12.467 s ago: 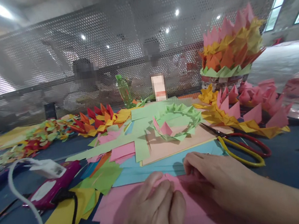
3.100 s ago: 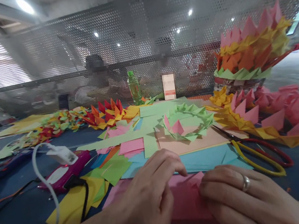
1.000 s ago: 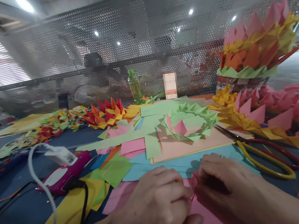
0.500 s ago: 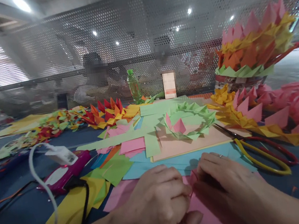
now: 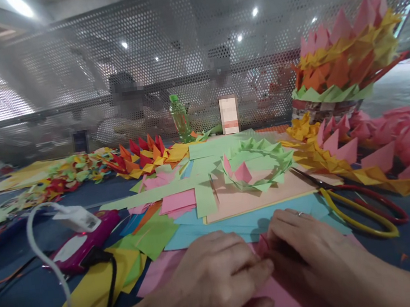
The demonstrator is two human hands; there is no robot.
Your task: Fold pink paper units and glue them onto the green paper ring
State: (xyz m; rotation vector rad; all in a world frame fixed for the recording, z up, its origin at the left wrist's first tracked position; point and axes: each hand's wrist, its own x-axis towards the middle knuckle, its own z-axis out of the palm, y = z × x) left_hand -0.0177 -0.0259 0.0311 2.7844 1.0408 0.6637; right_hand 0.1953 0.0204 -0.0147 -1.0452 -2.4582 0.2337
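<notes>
Close together over pink sheets of paper (image 5: 161, 278), my left hand (image 5: 224, 272) and my right hand (image 5: 304, 246) both have curled fingers. Between the fingertips a small folded piece of pink paper (image 5: 262, 242) shows; most of it is hidden by the hands. On my right ring finger is a ring. Just beyond lies a strip of blue paper (image 5: 196, 235). Farther off, a ring of folded green paper points (image 5: 267, 168) with two pink points at its near left side rests on peach paper (image 5: 259, 197).
Scissors (image 5: 356, 211) with yellow and red handles lie right of my hands. On the left is a magenta power strip (image 5: 84, 244) with a white plug. A tall folded-paper stack (image 5: 348, 64), pink and yellow chains (image 5: 379, 155) and a green bottle (image 5: 181, 121) stand behind.
My left fingers have shifted slightly right, closer against my right hand, covering more of the pink paper. The view has turned a little, so the table's things appear slightly farther left.
</notes>
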